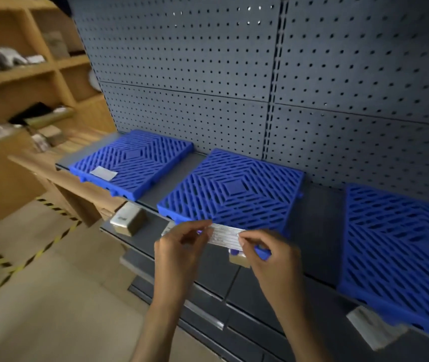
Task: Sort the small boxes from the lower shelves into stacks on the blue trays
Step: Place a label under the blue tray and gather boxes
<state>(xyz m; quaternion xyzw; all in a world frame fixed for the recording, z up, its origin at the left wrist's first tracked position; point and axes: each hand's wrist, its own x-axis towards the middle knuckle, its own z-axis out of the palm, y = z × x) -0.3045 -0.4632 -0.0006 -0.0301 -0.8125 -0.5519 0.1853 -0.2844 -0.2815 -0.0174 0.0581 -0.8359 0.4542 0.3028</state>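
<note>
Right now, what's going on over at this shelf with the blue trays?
A person pinches a thin white lined item, its left end in the left hand and its right end in the right hand, at the front edge of the middle blue tray. The left blue tray carries one flat pale piece near its front corner. A small box sits on the lower shelf to the left. No stack shows on the trays yet.

It looked like a shop stockroom: a grey metal shelf point(317, 231) with a pegboard back point(208, 61) carried blue trays point(229, 189), wooden shelves point(25, 72) held packaged goods point(4, 58), and yellow-and-black tape point(36, 254) marked the floor point(51, 322).
</note>
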